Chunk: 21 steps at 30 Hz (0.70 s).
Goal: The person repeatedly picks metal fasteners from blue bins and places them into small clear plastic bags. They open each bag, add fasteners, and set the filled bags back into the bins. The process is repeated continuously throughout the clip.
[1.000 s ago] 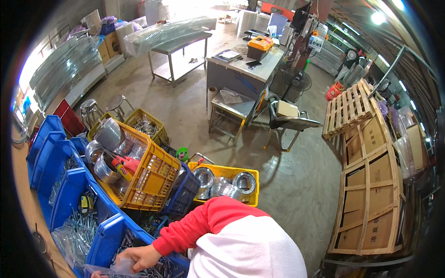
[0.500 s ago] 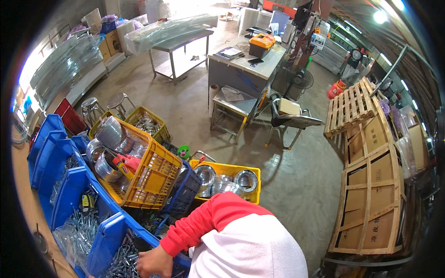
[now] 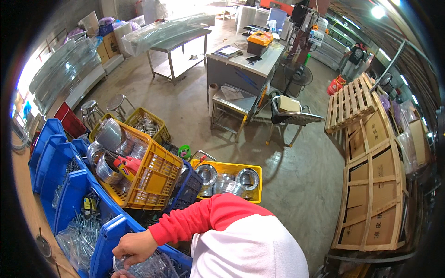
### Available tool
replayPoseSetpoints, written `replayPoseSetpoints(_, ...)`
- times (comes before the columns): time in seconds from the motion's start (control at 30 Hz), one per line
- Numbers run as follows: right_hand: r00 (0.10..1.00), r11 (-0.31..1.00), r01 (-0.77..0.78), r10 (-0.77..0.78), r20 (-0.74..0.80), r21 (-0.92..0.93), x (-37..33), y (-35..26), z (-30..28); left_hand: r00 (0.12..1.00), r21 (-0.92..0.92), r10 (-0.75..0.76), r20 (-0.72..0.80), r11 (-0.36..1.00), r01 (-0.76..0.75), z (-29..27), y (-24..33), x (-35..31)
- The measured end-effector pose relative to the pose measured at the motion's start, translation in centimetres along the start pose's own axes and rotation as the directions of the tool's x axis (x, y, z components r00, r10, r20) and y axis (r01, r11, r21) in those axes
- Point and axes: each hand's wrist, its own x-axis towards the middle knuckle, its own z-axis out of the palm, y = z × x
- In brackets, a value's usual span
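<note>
My right hand [image 3: 135,246], in a red sleeve that crosses from the lower middle, pinches the upper part of a clear plastic bag [image 3: 156,268]. Small metal pieces show through the bag, which lies over the nearest blue bin [image 3: 108,240]. Only the fingertips of my left hand [image 3: 120,274] come into view at the lower edge, closed at the bag's rim; the rest is cut off. In the neighbouring bin, long metal fasteners [image 3: 79,238] lie partly under clear plastic, with a yellow and black tape measure [image 3: 89,205] behind them.
Beyond the bins, a tilted yellow crate [image 3: 155,173] holds wire coils and a red item. Another yellow crate [image 3: 258,183] with coils stands beside a dark blue basket [image 3: 187,187]. Farther off are a desk [image 3: 232,69], a chair [image 3: 296,118] and wooden crating [image 3: 368,185] at right.
My right hand has lifted out of the loose metal pieces and moved left and up. The clear bag now shows beneath it, and my left fingertips have come into view.
</note>
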Motion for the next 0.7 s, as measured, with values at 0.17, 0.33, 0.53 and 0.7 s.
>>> replayPoseSetpoints(0.17, 0.967, 0.992, -0.100, 0.116, 0.225, -0.082, 0.3, -0.3, -1.0, 0.994, -0.004, -0.051, 0.097, 0.999, 0.052, -1.4, -1.7, -0.3)
replayPoseSetpoints(0.33, 0.934, 0.929, 0.120, -0.225, -0.278, -0.350, 1.0, -2.2, -1.4, 0.959, 0.544, 0.282, -0.027, 0.809, -0.222, -1.8, -3.2, -0.1)
replayPoseSetpoints(0.53, 0.981, 0.983, -0.177, 0.180, -0.068, 0.039, 0.3, -4.1, 0.5, 0.922, 0.023, -0.052, -0.383, 0.998, 0.065, 1.5, -2.2, -0.4)
replayPoseSetpoints(0.7, 0.966, 0.944, -0.251, 0.259, -0.006, 0.213, 0.5, -3.5, 1.4, 0.941, 0.157, 0.007, -0.340, 0.986, 0.049, 3.4, -1.6, 0.0)
